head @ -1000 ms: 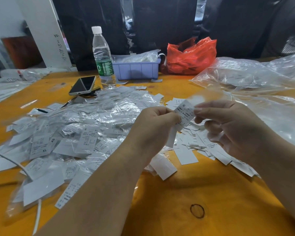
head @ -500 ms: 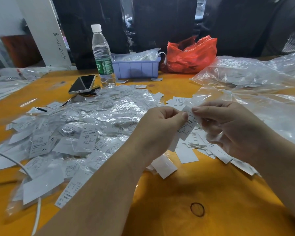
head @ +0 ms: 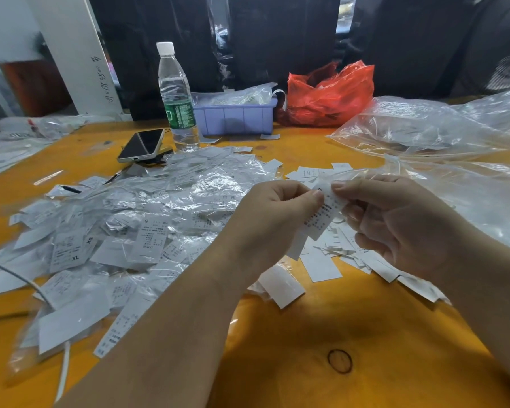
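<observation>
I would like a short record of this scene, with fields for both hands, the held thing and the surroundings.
left hand: pinches small white printed paper label
right hand: pinches same label, opposite edge
label: held up above orange table
beside left hand: heap of white labels in clear plastic sleeves
far side: clear plastic water bottle, dark smartphone, lilac plastic tray, red plastic bag

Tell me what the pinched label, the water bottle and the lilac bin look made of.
Label: thin matte white paper or woven tape, hard to tell; it bends and bears fine print.
Water bottle: clear glossy plastic, see-through, shiny highlights.
Lilac bin: opaque moulded plastic, smooth ribbed wall.
</observation>
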Tool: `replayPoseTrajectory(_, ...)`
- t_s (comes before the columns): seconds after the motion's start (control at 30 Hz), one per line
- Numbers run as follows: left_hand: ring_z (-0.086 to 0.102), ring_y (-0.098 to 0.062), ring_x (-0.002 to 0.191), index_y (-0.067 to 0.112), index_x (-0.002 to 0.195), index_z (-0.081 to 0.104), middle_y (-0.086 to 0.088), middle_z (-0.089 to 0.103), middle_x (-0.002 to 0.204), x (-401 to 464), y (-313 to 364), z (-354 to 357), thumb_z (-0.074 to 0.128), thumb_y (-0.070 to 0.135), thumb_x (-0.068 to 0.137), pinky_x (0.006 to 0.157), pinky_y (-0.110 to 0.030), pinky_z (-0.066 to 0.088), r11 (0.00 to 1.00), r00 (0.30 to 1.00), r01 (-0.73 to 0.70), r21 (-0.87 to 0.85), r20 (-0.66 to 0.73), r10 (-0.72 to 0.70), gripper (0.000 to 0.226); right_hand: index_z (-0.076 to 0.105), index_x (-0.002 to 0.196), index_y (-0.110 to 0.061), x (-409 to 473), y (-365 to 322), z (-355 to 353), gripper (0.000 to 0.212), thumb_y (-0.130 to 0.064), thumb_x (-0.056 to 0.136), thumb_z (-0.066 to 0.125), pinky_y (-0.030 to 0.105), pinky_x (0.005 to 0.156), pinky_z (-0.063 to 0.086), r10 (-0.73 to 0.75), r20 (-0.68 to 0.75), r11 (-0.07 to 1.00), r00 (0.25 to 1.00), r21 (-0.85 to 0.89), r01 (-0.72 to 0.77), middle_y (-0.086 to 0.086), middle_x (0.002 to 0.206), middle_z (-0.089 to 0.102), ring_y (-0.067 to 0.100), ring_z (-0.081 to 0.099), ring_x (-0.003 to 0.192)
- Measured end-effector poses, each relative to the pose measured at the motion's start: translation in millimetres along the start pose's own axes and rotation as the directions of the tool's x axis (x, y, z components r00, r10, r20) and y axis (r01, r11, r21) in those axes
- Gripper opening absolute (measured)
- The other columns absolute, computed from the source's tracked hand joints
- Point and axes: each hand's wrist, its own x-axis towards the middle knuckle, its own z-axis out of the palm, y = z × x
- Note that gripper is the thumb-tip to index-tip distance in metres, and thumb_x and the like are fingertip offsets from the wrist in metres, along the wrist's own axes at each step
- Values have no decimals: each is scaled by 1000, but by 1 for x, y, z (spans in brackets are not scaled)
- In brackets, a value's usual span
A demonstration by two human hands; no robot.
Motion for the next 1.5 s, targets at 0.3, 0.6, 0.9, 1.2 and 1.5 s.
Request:
replayPoseTrajectory(0.3, 49, -2, 50, 13, 73, 67, 4, 59, 66, 0, 3, 1, 60, 23, 95, 46, -11, 38, 985, 998, 54, -161, -29, -60, 25, 65, 47, -21, 4, 4, -5, 41, -26, 87, 57, 17, 38, 27, -18, 64, 1000, 998, -15, 19, -11, 38, 37, 10, 22, 42)
replayPoseTrajectory(0.6, 52, 1, 51, 19, 71, 67, 8, 63, 66, -2, 4, 3, 59, 27, 95, 45, -10, 39, 975, 995, 81, -205, -38, -91, 26, 69, 58, -17, 7, 5, -9, 19, -22, 75, 62, 15, 31, 15, 66, 71, 958, 995, 275, -83, -8, 44, 38, 4, 28, 31)
replayPoseTrajectory(0.9, 52, 0, 52, 20, 70, 68, 9, 63, 64, -3, 7, 5, 62, 28, 94, 46, -10, 39, 978, 997, 37, -206, -64, -52, 26, 72, 60, -15, 10, 7, -9, 27, -27, 81, 60, 15, 30, 14, 109, 129, 922, 986, 359, -149, -7, 49, 33, 4, 23, 31)
replayPoseTrajectory(1.2, 52, 2, 50, 18, 67, 66, 11, 62, 60, -4, 9, 5, 62, 23, 93, 44, -9, 38, 977, 990, 8, -214, -136, -38, 28, 76, 67, -12, 10, 8, -7, 22, -28, 76, 64, 16, 31, 13, 110, 69, 949, 992, 290, -125, -5, 55, 32, 5, 19, 35)
replayPoseTrajectory(1.5, 52, 5, 50, 20, 67, 67, 12, 63, 60, -6, 10, 5, 62, 26, 93, 44, -8, 39, 982, 991, 3, -190, -127, -27, 28, 76, 74, -9, 11, 8, -8, 23, -29, 74, 66, 17, 28, 20, 114, 12, 944, 993, 311, -112, -4, 54, 38, 6, 27, 34)
